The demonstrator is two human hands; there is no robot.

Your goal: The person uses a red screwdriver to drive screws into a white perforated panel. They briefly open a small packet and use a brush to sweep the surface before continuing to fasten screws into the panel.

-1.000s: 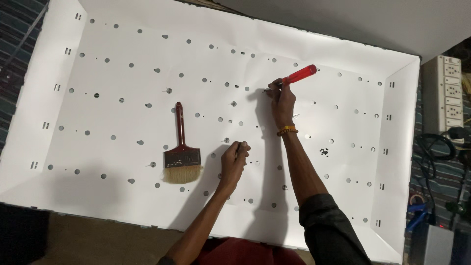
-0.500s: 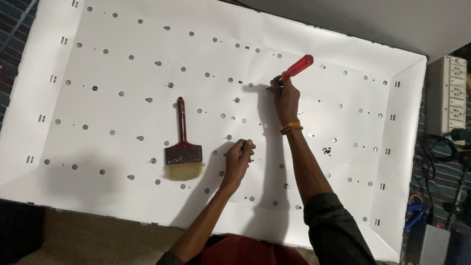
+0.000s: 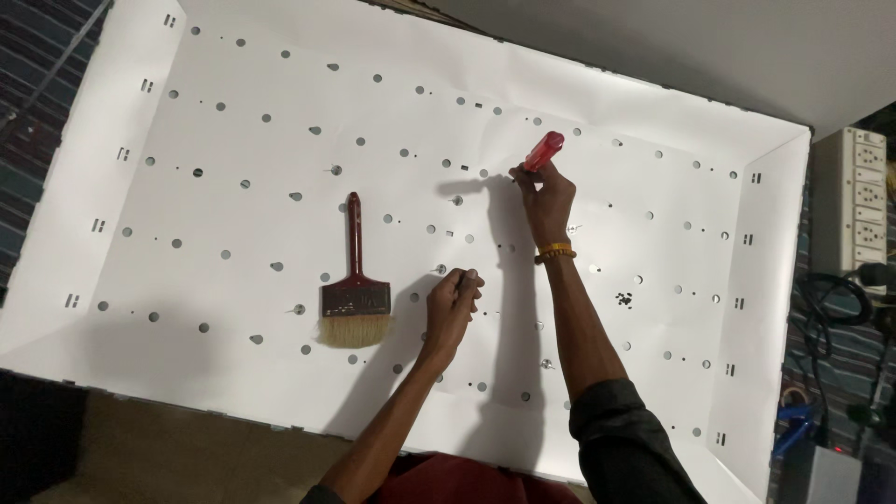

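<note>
Screwdriver (image 3: 544,150), with its red handle, sits in the right hand (image 3: 546,198), whose fingers are closed round the lower part of the handle; the tool stands tilted, handle up and to the right, its tip hidden behind the fingers and pointed down at the white panel (image 3: 233,121); a yellow band (image 3: 554,252) circles the right wrist just below the hand, and a dark sleeve (image 3: 621,439) covers the upper part of that arm near the bottom edge of the view; the left hand (image 3: 454,303) lies lower and to the left, well short of the right one, its fingers curled into a loose fist with the fingertips pinched together against the panel; whether something small is held between them cannot be told; just left of this hand, near but apart, a paintbrush (image 3: 355,280) lies flat on the panel, its dark red handle pointing up and its pale bristles toward the near edge; the panel itself is a wide shallow tray with raised, sloping sides, its floor dotted with rows of small round holes and a few slots; a small cluster of dark specks (image 3: 623,300) lies on the panel to the right of the right forearm; beyond the panel's right wall a white power strip (image 3: 863,201) sits with dark cables (image 3: 835,308) below it.
</note>
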